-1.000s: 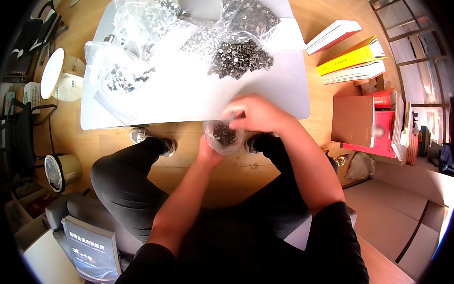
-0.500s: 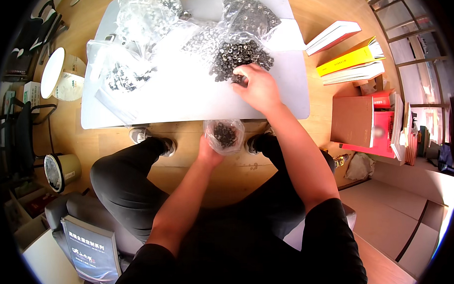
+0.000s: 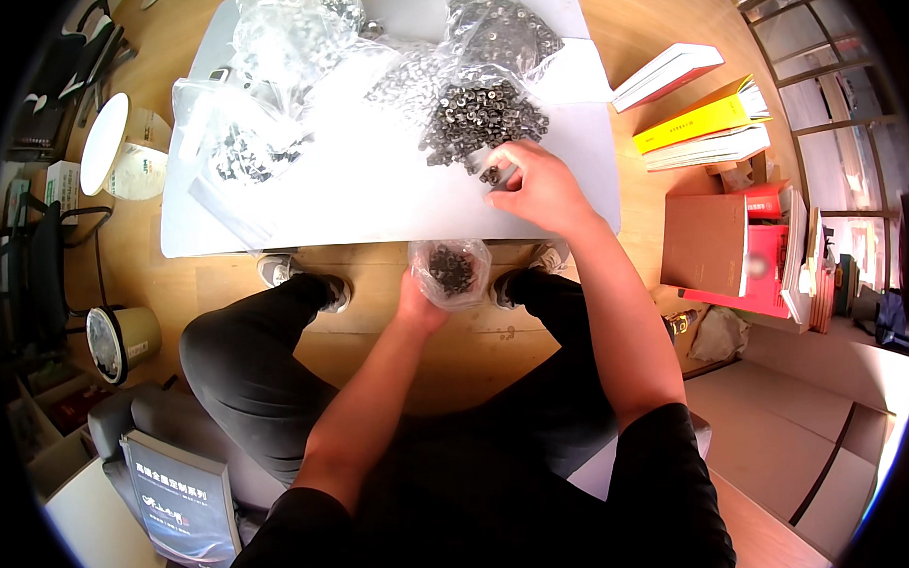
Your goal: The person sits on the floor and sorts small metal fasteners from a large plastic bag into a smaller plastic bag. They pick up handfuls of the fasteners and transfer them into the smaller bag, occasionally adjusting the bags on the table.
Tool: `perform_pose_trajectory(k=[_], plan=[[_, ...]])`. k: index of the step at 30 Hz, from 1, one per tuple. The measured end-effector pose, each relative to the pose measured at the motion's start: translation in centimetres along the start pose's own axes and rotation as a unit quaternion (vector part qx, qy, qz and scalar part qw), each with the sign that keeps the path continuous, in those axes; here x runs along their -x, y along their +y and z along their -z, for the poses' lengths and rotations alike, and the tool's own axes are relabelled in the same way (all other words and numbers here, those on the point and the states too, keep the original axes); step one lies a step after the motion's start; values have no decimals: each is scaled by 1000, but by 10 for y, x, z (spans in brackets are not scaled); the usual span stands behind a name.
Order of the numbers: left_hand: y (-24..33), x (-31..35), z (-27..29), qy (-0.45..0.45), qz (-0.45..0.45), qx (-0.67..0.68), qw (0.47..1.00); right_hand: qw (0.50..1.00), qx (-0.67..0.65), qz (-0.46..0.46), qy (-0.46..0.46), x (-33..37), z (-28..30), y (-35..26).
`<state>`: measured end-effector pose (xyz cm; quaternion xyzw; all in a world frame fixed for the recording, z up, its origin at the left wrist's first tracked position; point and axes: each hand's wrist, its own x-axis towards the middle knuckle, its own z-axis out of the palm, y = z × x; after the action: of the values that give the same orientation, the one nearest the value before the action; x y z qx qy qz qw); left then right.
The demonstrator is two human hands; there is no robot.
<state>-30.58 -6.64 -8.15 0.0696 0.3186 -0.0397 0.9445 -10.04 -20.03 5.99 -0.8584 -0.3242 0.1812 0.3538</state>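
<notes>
My left hand [image 3: 424,300] is closed around a clear plastic bag [image 3: 472,288], held just off the table's front edge. Small dark metallic parts [image 3: 450,268] lie inside this bag. Over the table my right hand [image 3: 541,189] has its thumb and fingers curled around a few small dark parts [image 3: 490,175] at the fingertips. Just beyond those fingertips spreads a loose heap of the same small, roundish parts [image 3: 481,118]; their exact kind is too small to make out.
Behind the heap lies a clear bag of dark parts [image 3: 501,37]. More plastic bags [image 3: 286,40] with small pieces cover the left of the white table [image 3: 342,213]. Books and a yellow binder [image 3: 694,117] stand at the right. A bin [image 3: 126,341] is on the left floor.
My right hand has drawn back from the heap, toward me and slightly right, with a few dark parts at its fingertips. My left hand and its bag have hardly moved.
</notes>
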Motion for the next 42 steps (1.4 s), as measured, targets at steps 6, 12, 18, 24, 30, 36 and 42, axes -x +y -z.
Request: perform_pose_trajectory(k=[6,12,18,24,30,36,42], plan=[[0,2,-3,1,-6,-8,1000,999,32,-9,-10,-1,-1,-7],[0,2,-2,10,-4,-16,1000,997,68,22,17,-3,-11,1],[1,3,-2,6,3,-8,1000,988,124,-5,94,-8,-33,-15],[2,1,-2,7,9,-12,1000,993,82,20,83,-2,-41,-12],[4,0,0,-12,1,-11,1000,990,-14,47,-129,23,-37,-38],[4,0,-1,-12,1,4,1000,994,43,59,80,-6,-25,-18],[5,2,2,-9,-6,0,1000,986,99,82,105,-24,-42,-18]])
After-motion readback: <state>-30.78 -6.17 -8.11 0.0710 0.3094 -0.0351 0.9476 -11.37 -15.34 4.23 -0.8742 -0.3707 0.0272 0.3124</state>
